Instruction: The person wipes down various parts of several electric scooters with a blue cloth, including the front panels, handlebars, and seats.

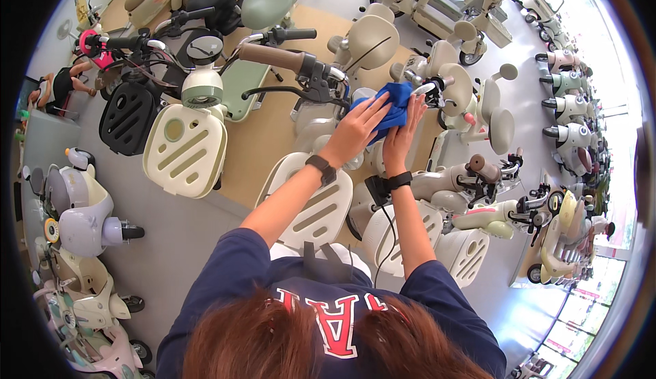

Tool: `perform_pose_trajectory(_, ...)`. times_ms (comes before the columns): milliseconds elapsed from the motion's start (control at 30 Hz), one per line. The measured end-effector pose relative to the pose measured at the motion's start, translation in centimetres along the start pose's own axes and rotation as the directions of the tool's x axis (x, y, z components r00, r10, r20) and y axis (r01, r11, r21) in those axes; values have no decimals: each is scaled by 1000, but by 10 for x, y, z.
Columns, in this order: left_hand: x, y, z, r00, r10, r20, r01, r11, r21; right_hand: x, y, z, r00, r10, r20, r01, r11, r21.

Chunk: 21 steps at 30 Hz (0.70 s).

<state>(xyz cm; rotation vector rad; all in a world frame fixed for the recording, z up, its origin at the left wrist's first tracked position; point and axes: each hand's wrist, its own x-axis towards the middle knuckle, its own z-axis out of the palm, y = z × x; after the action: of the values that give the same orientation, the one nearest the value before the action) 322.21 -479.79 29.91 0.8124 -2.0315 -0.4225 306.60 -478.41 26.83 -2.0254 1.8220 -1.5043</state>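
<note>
Both my hands are on a blue cloth (pixel 393 103) at the middle of a scooter's handlebar. My left hand (pixel 349 134) presses the cloth from the left, fingers stretched over it. Along its right edge, my right hand (pixel 401 135) holds it with fingers extended. What lies under the cloth is mostly hidden. To the left run the brown ribbed handlebar grip (pixel 271 56) and a black brake lever (pixel 277 91). Below my left forearm is a white slotted front basket (pixel 310 207).
A scooter with a round headlight (pixel 202 88) and a cream slotted basket (pixel 185 151) stands close on the left. More scooters (pixel 476 171) crowd the right. A lilac scooter (pixel 84 212) is at far left. A person (pixel 60 86) sits beyond. A cable (pixel 392 240) hangs from my right wrist.
</note>
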Motion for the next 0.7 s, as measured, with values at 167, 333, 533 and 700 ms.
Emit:
perform_pose_trajectory(167,5,15,-45,997,-79,-2,79,997,8,31,-55,15,998,-44,-52,47,998,43)
perform_pose_trajectory(333,44,-2,-112,980,-31,-195,91,947,307,82,-110,63,933,214,289,-304,899,317)
perform_pose_trajectory(533,10,-48,-182,978,-99,-182,180,837,517,93,-161,114,933,-190,307,221,973,-70)
perform_pose_trajectory(700,0,-61,-220,950,-227,-217,302,850,433,109,-184,149,893,-279,353,334,937,-105)
